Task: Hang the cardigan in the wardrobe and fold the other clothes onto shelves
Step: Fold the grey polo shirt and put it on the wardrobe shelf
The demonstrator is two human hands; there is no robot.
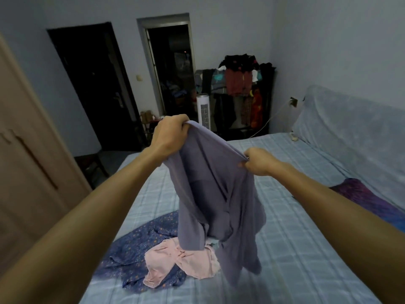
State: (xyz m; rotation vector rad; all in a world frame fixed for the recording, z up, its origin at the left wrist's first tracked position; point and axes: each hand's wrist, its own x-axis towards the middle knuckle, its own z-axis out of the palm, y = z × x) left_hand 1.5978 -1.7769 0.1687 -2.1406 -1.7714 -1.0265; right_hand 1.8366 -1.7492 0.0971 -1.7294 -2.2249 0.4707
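A greyish-purple cardigan (pixel 217 200) hangs in the air above the bed, its lower end drooping to the clothes below. My left hand (pixel 169 133) grips its top edge on the upper left. My right hand (pixel 259 162) pinches the top edge on the right, a little lower. Beneath it lie a crumpled pink garment (pixel 175 264) and a dark blue floral garment (pixel 135 249) on the light blue checked bed (pixel 295 249). The brown wardrobe (pixel 26 154) stands at the left with its doors closed.
A purple garment (pixel 368 198) lies at the bed's right edge beside a covered headboard (pixel 350 132). At the back stand a loaded clothes rack (pixel 238 88), a white tower fan (pixel 203 113), a dark door (pixel 92 84) and an open doorway (pixel 171 69).
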